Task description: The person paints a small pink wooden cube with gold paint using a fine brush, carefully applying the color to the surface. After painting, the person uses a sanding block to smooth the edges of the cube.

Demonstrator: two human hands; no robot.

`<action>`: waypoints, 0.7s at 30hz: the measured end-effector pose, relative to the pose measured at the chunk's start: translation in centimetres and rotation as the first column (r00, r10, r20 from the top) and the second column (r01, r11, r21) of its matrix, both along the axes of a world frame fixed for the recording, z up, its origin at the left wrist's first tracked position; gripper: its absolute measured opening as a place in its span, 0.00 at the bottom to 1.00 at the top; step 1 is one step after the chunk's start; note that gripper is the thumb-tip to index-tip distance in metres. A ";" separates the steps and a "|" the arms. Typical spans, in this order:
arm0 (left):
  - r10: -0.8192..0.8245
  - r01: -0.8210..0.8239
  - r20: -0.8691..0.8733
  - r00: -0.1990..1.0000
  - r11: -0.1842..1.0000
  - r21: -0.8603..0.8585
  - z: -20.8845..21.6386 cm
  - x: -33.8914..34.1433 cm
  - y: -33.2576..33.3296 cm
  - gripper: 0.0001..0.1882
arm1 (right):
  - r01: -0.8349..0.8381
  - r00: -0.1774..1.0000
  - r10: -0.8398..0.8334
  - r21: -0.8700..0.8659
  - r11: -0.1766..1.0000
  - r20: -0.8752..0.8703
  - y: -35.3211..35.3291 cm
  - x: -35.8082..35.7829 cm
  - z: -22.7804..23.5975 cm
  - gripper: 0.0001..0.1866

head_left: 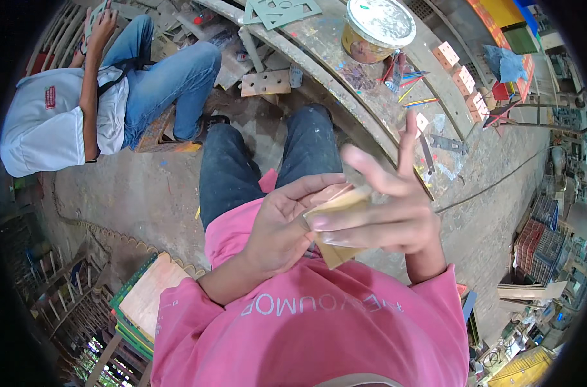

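In front of my pink shirt, my left hand (277,222) is curled around a small flat pinkish piece (327,195), perhaps wood. A folded yellow-brown sheet (335,256), which looks like sandpaper, lies against this piece. Two fingers of my right hand (397,216) press on the sheet, while its other fingers stick out and up, smeared by motion. Most of the small piece is hidden behind the sheet and my fingers.
A paint-stained bench (332,71) ahead carries a lidded bucket (364,48), colored pencils (413,90) and drilled wooden blocks (462,79). Another drilled block (266,83) lies lower. At left sits a person in jeans (171,77). Colored boards (155,293) are stacked near my left elbow.
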State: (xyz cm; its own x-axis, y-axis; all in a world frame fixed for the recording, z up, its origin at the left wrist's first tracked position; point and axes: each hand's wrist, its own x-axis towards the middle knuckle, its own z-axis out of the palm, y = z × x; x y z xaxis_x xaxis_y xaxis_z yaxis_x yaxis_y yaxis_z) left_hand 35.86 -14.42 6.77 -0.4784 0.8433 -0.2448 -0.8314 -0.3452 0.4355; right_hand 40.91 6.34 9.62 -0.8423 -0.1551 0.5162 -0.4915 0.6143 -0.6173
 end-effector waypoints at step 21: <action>-0.170 0.160 -0.287 0.943 0.985 -0.059 0.8 -0.6 -0.5 0.28 | -0.135 0.990 0.138 -0.071 0.988 0.039 -1.7 0.9 1.4 0.09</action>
State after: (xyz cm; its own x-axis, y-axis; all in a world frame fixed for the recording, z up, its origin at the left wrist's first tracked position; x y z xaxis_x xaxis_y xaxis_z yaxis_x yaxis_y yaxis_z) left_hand 35.29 -14.96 7.57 -0.3877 0.9102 -0.1460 -0.7113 -0.1946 0.6755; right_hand 41.77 4.59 11.05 -0.8376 -0.2363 0.4925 -0.5395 0.4989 -0.6782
